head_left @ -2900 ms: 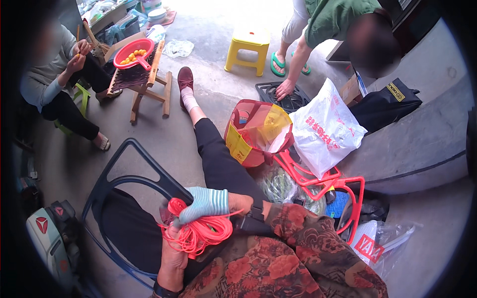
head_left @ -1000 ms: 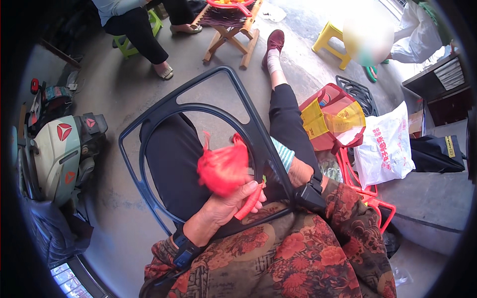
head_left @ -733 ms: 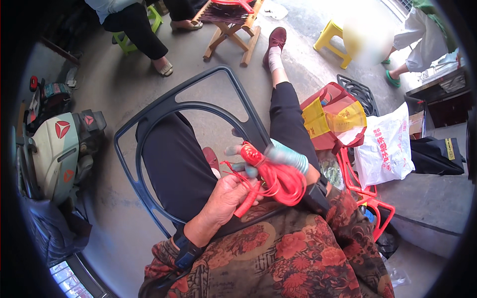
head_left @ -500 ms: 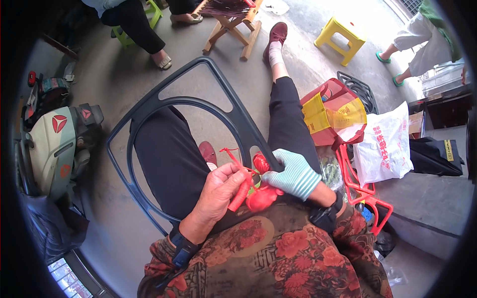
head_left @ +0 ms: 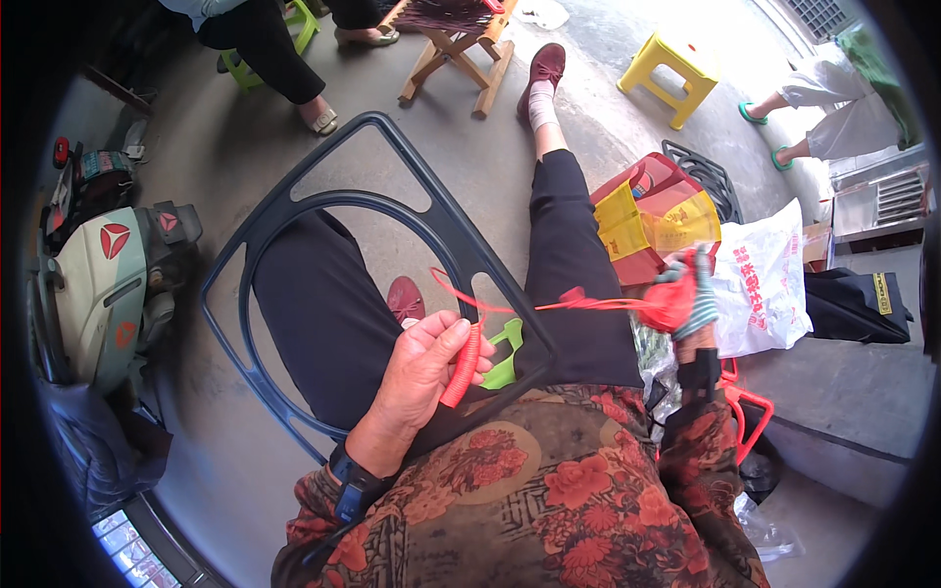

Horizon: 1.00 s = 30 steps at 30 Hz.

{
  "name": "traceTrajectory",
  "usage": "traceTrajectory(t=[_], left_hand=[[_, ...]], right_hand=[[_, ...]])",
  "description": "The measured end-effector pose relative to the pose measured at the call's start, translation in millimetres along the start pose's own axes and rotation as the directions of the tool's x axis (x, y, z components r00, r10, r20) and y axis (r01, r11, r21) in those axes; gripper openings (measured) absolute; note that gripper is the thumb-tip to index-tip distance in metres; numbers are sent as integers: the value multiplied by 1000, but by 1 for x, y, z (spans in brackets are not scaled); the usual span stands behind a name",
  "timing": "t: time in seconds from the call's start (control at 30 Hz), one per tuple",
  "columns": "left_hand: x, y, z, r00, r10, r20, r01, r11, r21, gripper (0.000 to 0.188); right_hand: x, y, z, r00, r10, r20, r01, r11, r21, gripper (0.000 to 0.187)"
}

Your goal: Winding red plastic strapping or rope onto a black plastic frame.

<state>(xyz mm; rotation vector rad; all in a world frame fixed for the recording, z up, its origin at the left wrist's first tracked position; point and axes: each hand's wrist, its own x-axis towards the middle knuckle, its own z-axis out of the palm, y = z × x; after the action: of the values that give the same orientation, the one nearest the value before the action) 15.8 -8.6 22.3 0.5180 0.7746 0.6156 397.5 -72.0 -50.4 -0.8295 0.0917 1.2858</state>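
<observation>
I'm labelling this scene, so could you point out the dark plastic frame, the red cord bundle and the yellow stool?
Dark plastic frame (head_left: 471,247): head view, on its broad right-hand side.
Red cord bundle (head_left: 668,306): head view, on its blurred middle.
Yellow stool (head_left: 688,61): head view, on its seat.

A grey concrete floor (head_left: 221,421) carries, toward the top, a wooden folding stool (head_left: 493,83) and a yellow plastic stool (head_left: 676,59) with crumpled white plastic (head_left: 542,13) between them, and, at right, a black openwork frame (head_left: 706,176) beside an open red-and-yellow bag (head_left: 622,230).
</observation>
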Motion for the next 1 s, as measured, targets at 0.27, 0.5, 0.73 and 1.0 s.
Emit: traceTrajectory(t=[0.27,0.5,0.73,1.0], left_hand=[[3,0,-3,1000,19,18,-18,999,-38,20],[10,2,2,999,11,53,-4,992,-129,17],[6,0,7,993,-94,76,100,992,-83,7],[7,0,8,941,-302,151,314,948,-59,24]], right_hand=[[-12,-106,-107,693,-534,-485,432,846,-312,35],[-6,-102,-89,911,-401,-90,373,898,-233,32],[-31,66,137,909,-227,350,382,116,-917,34],[5,166,127,739,527,419,-383,841,-381,33]])
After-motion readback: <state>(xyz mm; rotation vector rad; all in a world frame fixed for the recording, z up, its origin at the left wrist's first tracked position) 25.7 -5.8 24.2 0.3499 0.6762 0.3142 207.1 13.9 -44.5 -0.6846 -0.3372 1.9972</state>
